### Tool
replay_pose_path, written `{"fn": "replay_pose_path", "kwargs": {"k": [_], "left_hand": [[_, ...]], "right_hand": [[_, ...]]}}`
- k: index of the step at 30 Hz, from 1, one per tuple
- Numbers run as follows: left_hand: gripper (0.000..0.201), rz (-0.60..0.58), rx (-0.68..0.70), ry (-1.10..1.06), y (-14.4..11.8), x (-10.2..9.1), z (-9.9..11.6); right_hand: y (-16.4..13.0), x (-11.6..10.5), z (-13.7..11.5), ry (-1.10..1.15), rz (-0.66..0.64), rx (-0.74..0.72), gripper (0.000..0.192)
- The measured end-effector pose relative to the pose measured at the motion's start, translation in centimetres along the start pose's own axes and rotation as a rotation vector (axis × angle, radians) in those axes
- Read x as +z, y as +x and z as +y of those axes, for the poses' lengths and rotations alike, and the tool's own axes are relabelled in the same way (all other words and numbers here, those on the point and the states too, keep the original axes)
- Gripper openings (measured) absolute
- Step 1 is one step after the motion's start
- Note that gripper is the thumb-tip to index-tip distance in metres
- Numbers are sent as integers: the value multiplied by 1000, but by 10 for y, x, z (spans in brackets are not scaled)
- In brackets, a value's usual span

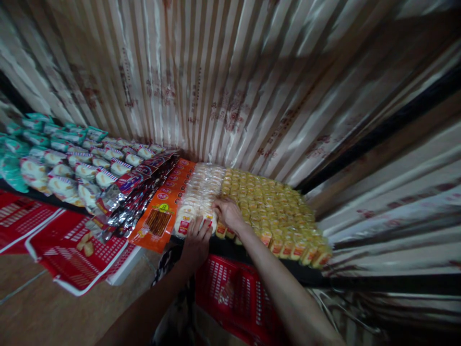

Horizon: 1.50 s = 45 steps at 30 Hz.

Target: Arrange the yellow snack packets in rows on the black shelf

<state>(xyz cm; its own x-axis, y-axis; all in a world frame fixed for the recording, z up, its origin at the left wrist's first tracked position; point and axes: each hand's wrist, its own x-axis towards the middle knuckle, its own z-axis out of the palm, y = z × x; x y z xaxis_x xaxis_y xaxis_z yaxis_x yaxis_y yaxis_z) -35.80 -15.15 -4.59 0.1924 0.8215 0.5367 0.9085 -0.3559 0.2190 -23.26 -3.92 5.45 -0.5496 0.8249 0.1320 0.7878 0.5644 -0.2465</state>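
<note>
Pressing both hands onto a shelf of wrapped snacks, a person works at the near end of a row of pale round cakes (197, 199), clear-wrapped packs with red labels that lie side by side on a dark shelf edge (230, 247). The row is the landmark: its long axis runs from the shelf's front edge away toward the striped foil backdrop (230, 81).

The left hand (197, 240) comes up from below the row's front end, fingers spread narrowly over the nearest pack, thumb side against the label; whether it pinches the wrapper or only steadies it cannot be told. The right hand (227, 215) lies on the row's right flank, just where it meets the block of yellow cakes (273, 211), fingers curled down onto the packs, touching rather than lifting. Both hands touch the row; the left is on its frontmost pack, the right a little farther back and to the right.

Left of the row lies an orange packet strip (163, 206), then silvery dark sachets (133, 197), then white-and-teal wrapped buns (61, 163) farther left again. Below the row's front end, under the shelf, a red plastic crate (234, 293) sits between the forearms, and red printed cartons (68, 250) lie well to the lower left.
</note>
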Motion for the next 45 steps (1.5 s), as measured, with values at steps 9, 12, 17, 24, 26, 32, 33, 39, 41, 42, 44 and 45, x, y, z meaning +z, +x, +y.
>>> {"fn": "replay_pose_path", "kwargs": {"k": [9,12,17,24,26,32,33,39,41,42,44,45], "left_hand": [[38,44,33,-13,-1,1,0],[39,55,37,-13,-1,1,0],[40,100,48,-13,0,1,0],[40,127,63,-28,1,2,0],[41,133,61,-25,2,2,1],[41,130,62,-10,3,0,2],[42,126,63,-6,3,0,2],[43,112,53,4,5,-2,3],[42,108,42,4,5,-1,3],[42,104,38,3,5,-1,3],[41,102,29,-5,5,0,3],[40,102,27,-11,4,0,3]], "right_hand": [[24,-6,9,-91,63,146,22],[36,-6,11,-135,25,145,21],[43,-5,11,-156,-20,137,19],[38,-2,13,-197,-9,125,26],[39,0,15,-181,0,141,27],[53,4,24,-168,59,175,26],[56,4,26,-160,37,155,25],[64,9,31,-153,20,135,16],[63,9,32,-160,22,129,16],[62,9,31,-168,29,133,17],[61,8,30,-190,47,146,19],[60,7,30,-197,43,149,19]]}}
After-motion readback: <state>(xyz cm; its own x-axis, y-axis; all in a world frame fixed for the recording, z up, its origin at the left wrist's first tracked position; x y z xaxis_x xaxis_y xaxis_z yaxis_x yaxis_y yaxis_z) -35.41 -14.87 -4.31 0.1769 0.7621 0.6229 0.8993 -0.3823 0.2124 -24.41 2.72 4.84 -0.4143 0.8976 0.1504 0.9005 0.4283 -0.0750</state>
